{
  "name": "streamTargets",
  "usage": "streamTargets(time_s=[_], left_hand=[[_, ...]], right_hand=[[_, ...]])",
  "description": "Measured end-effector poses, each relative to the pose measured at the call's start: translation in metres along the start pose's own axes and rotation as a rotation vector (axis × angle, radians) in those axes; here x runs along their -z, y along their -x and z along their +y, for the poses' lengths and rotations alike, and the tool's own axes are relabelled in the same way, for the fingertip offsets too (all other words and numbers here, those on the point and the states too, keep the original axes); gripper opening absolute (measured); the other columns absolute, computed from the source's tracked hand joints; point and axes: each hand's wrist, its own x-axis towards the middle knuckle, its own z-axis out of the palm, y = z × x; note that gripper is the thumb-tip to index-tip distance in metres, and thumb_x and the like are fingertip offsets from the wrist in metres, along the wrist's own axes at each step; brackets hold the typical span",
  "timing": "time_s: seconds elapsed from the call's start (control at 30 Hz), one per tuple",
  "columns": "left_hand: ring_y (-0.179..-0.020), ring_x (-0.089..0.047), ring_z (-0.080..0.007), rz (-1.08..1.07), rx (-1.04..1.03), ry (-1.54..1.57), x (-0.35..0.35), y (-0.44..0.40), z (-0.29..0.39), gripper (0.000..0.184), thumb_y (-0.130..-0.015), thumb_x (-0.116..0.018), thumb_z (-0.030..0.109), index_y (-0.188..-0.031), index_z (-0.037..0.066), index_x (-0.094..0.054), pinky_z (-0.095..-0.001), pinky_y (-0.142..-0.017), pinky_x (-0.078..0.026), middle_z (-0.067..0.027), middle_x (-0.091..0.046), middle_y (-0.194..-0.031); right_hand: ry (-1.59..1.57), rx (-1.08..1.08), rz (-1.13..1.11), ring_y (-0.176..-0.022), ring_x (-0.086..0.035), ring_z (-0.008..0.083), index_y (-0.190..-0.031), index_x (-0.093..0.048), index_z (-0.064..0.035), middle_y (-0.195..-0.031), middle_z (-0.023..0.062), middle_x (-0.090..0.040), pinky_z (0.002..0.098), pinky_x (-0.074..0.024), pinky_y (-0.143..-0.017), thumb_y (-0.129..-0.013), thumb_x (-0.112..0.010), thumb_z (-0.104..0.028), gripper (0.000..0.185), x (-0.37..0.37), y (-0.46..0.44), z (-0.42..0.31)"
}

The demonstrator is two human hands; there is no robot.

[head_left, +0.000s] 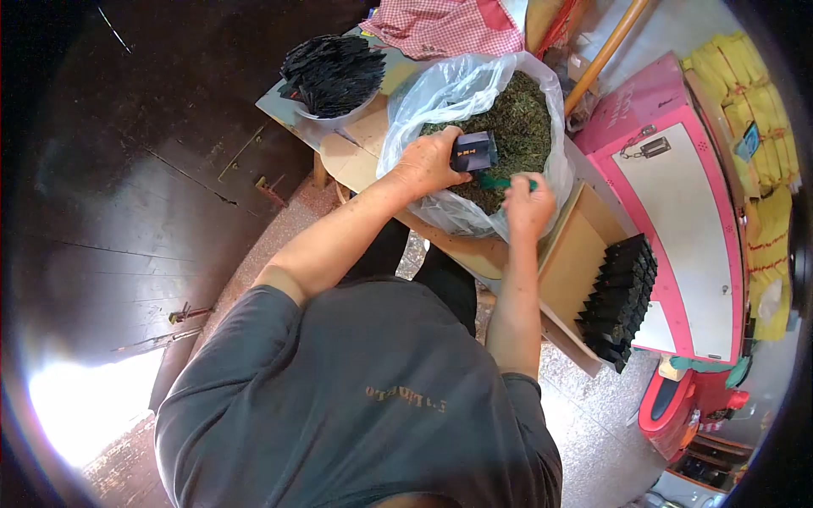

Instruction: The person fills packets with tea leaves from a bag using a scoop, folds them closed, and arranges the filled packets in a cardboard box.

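My left hand (428,162) is closed around a small dark packet (472,152) with light lettering, held over the loose dried leaves. My right hand (530,207) grips the handle of a green scoop (498,182), whose other end lies close below the packet's opening. Under both hands, dried green-brown tea leaves (523,118) fill a large clear plastic bag (408,110) with its mouth spread wide. The inside of the packet cannot be seen from here.
A bowl (345,117) of flat black packets (332,74) stands at the back left. To the right, a cardboard box (576,254) holds a row of upright black packets (620,296). Beyond it are a pink and white cabinet (669,195) and a wooden pole (605,52).
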Motion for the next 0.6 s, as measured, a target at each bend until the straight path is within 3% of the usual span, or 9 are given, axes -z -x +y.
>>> streamTargets(time_s=[0.1,0.3,0.6], left_hand=[[-0.095,-0.065,-0.0372,-0.01,0.016,0.002,0.003,0.001,0.002,0.062,-0.066,-0.084,0.028,-0.116,0.005,-0.053,-0.0456,-0.084,-0.052,-0.0202,-0.067,-0.097],[-0.096,-0.065,-0.0366,-0.011,0.006,0.033,0.004,0.002,0.001,0.064,-0.067,-0.083,0.03,-0.117,0.005,-0.053,-0.0445,-0.085,-0.051,-0.0197,-0.067,-0.097],[-0.097,-0.065,-0.0368,-0.034,0.013,0.035,0.002,0.0,0.0,0.063,-0.067,-0.083,0.029,-0.117,0.006,-0.053,-0.0447,-0.085,-0.051,-0.0186,-0.068,-0.098]], right_hand=[[-0.148,-0.186,0.013,-0.043,-0.053,0.0134,-0.085,-0.063,-0.0027,-0.062,0.0076,-0.06,0.0257,-0.0397,-0.038,-0.088,-0.059,-0.015,0.013,-0.008,0.0,-0.001],[-0.308,-0.253,0.087,-0.044,-0.053,0.0152,-0.088,-0.062,-0.0019,-0.063,0.0079,-0.06,0.0273,-0.0424,-0.041,-0.086,-0.059,-0.015,0.013,0.009,-0.01,0.002],[-0.432,-0.109,0.157,-0.046,-0.053,0.0152,-0.091,-0.06,0.0002,-0.063,0.0075,-0.058,0.0273,-0.0426,-0.042,-0.087,-0.057,-0.014,0.015,0.043,-0.025,-0.025]])
